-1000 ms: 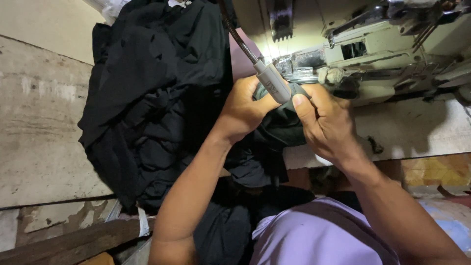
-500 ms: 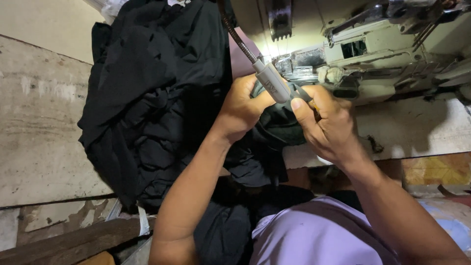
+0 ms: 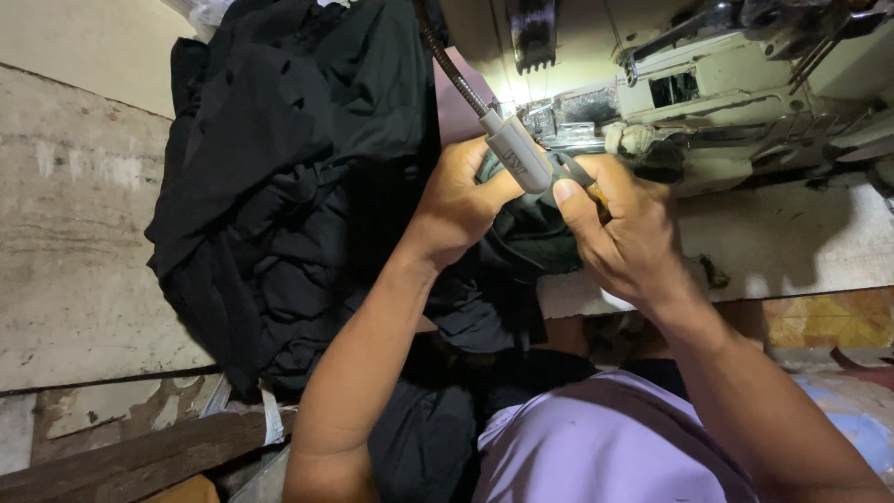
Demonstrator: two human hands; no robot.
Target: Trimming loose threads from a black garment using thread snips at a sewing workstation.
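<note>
A worn pale worktable (image 3: 84, 242) is seen left of the sewing machine (image 3: 745, 84), heaped with black fabric (image 3: 289, 186). A dark cloth piece (image 3: 531, 237) just below the machine's lamp head (image 3: 517, 154) is gripped by left hand (image 3: 461, 205) and right hand (image 3: 624, 233). Since the earlier frame, the right thumb is moved up against the lamp head.

Dim, sharp view; glare beneath the lamp head (image 3: 518, 154).

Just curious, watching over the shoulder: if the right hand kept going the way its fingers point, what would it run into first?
The right hand points up-left; its thumb already rests on the grey lamp head of the gooseneck lamp. Beyond that, probably the sewing machine, though depth is unclear.
</note>
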